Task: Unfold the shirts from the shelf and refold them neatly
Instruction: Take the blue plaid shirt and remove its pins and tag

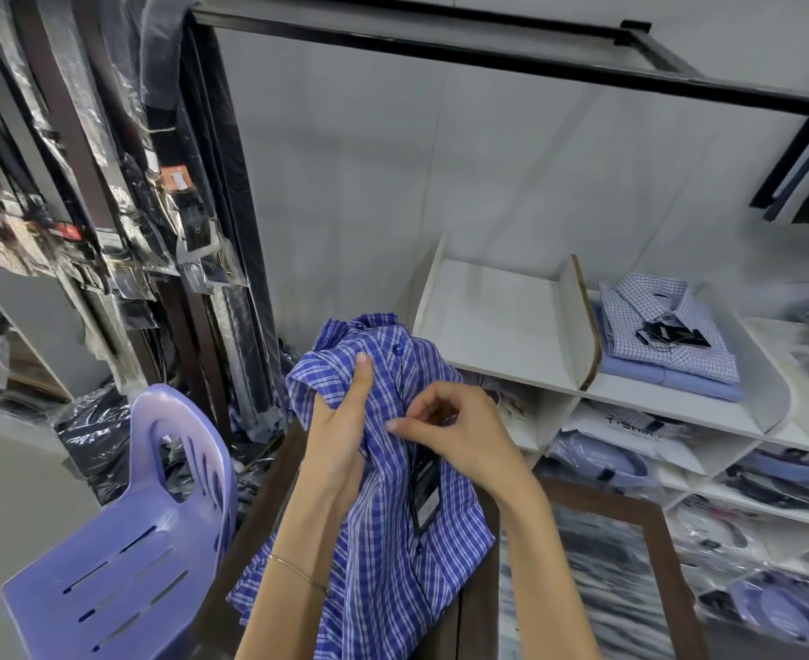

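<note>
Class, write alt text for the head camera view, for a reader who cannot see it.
Two bare hands hold up a blue plaid button-up shirt: the left hand grips the fabric while the right hand pinches the placket. White shelves with folded shirts stand right, a purple plastic chair left.

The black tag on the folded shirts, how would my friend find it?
Look at the white shelf on the right. In its top right compartment sits a stack of folded shirts. The black tag lies on the top checked one, the only dark thing on that pale pile.

We hold the blue plaid shirt (383,493) up: left hand (340,440) grips the placket, right hand (454,431) apparently pinches a button.
</note>
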A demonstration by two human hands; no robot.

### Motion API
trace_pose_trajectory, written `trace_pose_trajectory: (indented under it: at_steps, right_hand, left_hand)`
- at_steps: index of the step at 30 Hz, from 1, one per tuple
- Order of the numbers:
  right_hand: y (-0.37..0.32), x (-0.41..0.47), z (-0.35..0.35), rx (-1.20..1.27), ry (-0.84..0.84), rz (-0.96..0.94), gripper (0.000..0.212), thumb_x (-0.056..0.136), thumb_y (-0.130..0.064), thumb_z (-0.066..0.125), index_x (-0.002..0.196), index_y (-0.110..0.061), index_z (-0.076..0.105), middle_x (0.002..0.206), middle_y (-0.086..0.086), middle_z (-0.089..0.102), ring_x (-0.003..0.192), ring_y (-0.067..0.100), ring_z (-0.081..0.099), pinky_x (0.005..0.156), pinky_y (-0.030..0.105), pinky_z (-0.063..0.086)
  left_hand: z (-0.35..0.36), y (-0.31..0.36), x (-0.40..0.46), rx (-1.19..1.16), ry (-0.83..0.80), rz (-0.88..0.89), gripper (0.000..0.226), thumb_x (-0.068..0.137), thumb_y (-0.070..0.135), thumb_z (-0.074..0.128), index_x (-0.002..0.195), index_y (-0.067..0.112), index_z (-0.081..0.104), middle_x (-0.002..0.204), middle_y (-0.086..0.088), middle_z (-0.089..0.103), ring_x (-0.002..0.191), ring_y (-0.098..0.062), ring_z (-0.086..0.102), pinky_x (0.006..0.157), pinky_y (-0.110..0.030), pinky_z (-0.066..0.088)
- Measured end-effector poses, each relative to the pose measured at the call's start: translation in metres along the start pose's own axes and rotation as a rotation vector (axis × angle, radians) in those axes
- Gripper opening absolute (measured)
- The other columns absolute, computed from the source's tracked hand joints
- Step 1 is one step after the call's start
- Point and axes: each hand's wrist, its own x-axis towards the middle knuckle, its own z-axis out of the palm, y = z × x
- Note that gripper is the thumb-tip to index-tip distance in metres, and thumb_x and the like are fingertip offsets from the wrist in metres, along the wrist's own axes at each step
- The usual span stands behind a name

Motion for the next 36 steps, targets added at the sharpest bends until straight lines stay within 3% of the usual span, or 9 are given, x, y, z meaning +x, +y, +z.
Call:
trace_pose_trajectory:
  at_steps: [5, 10, 14, 20, 24, 27, 30, 33, 36]
  right_hand:
    - [0.003, -0.001, -0.008, 0.215, 0.054, 0.027, 0.013, 0.088, -0.017, 0.067, 0.082, -0.014, 0.056, 0.067, 0.002, 0.07, 0.072, 0.013, 0.068, 0.081, 0.025, 0.047]
    - [-0.01, 0.0, 0.015, 0.373, 0.217, -0.053, 0.017, 0.093, -0.029, 0.059, 0.08, -0.019, 0.054, 0.043, -0.005, 0.036, 0.039, 0.011, 0.029, 0.043, 0.027, 0.026]
    - [0.002, 0.001, 0.009, 0.219, 0.335, -0.119, 0.005, 0.094, -0.028, 0.057, 0.092, -0.023, 0.055, 0.04, -0.007, 0.034, 0.038, 0.009, 0.024, 0.042, 0.016, 0.021]
    - [0.016, 0.002, 0.002, 0.143, 0.361, -0.111, 0.009, 0.094, -0.028, 0.056, 0.088, -0.022, 0.059, 0.055, 0.022, 0.051, 0.042, 0.015, 0.034, 0.045, 0.025, 0.029]
    - [0.029, -0.001, -0.011, 0.216, 0.376, -0.019, 0.005, 0.092, -0.02, 0.061, 0.088, -0.017, 0.063, 0.066, 0.001, 0.067, 0.057, 0.011, 0.062, 0.061, 0.03, 0.052]
    - [0.033, 0.001, -0.015, 0.19, 0.458, -0.032, 0.005, 0.093, -0.022, 0.059, 0.091, -0.023, 0.064, 0.085, -0.009, 0.068, 0.08, -0.001, 0.062, 0.074, 0.019, 0.047]
    - [0.032, -0.001, -0.018, 0.283, 0.433, 0.004, 0.015, 0.093, -0.034, 0.054, 0.103, -0.026, 0.063, 0.103, -0.012, 0.067, 0.095, -0.003, 0.06, 0.083, 0.015, 0.044]
    - [0.035, -0.006, -0.015, 0.374, 0.278, 0.14, 0.045, 0.086, -0.056, 0.043, 0.115, -0.026, 0.062, 0.112, -0.012, 0.065, 0.109, 0.001, 0.058, 0.1, 0.026, 0.041]
    - [0.039, -0.007, -0.009, 0.479, 0.117, 0.344, 0.043, 0.083, -0.071, 0.038, 0.108, -0.042, 0.057, 0.114, -0.019, 0.06, 0.106, 0.004, 0.056, 0.098, 0.029, 0.041]
  left_hand:
    - [-0.007, 0.005, 0.006, -0.101, 0.111, 0.009, 0.04, 0.094, 0.03, 0.056, 0.131, 0.016, 0.052, 0.117, -0.005, 0.068, 0.105, -0.019, 0.067, 0.095, -0.045, 0.051]
    - [0.005, -0.012, 0.004, -0.171, 0.063, -0.054, 0.044, 0.095, 0.029, 0.054, 0.133, 0.008, 0.05, 0.123, -0.015, 0.065, 0.11, -0.029, 0.064, 0.096, -0.048, 0.05]
    - [-0.011, -0.008, 0.015, -0.301, 0.179, -0.125, 0.047, 0.094, 0.038, 0.054, 0.13, 0.008, 0.055, 0.123, -0.014, 0.065, 0.109, -0.029, 0.065, 0.092, -0.047, 0.052]
    - [-0.013, 0.0, 0.009, -0.245, 0.132, -0.107, 0.044, 0.091, 0.027, 0.061, 0.132, 0.016, 0.053, 0.121, -0.006, 0.066, 0.105, -0.022, 0.066, 0.081, -0.039, 0.055]
    - [-0.019, 0.012, 0.002, -0.107, 0.058, -0.131, 0.031, 0.082, 0.013, 0.067, 0.113, 0.012, 0.064, 0.11, -0.009, 0.07, 0.095, -0.023, 0.069, 0.078, -0.04, 0.054]
    - [-0.017, 0.016, -0.008, -0.064, -0.041, -0.153, 0.031, 0.072, 0.029, 0.067, 0.099, 0.016, 0.07, 0.107, -0.006, 0.073, 0.101, -0.023, 0.067, 0.089, -0.042, 0.051]
    - [-0.013, 0.019, -0.017, -0.06, -0.129, -0.136, 0.046, 0.076, 0.046, 0.055, 0.115, 0.022, 0.064, 0.117, -0.001, 0.069, 0.109, -0.019, 0.065, 0.098, -0.041, 0.046]
    - [-0.009, 0.018, -0.023, -0.077, -0.195, -0.155, 0.043, 0.077, 0.045, 0.052, 0.109, 0.021, 0.066, 0.109, -0.001, 0.073, 0.097, -0.016, 0.07, 0.087, -0.036, 0.055]
    - [-0.003, 0.014, -0.029, -0.109, -0.25, -0.197, 0.042, 0.077, 0.042, 0.051, 0.108, 0.017, 0.065, 0.098, -0.001, 0.075, 0.087, -0.015, 0.072, 0.066, -0.027, 0.06]
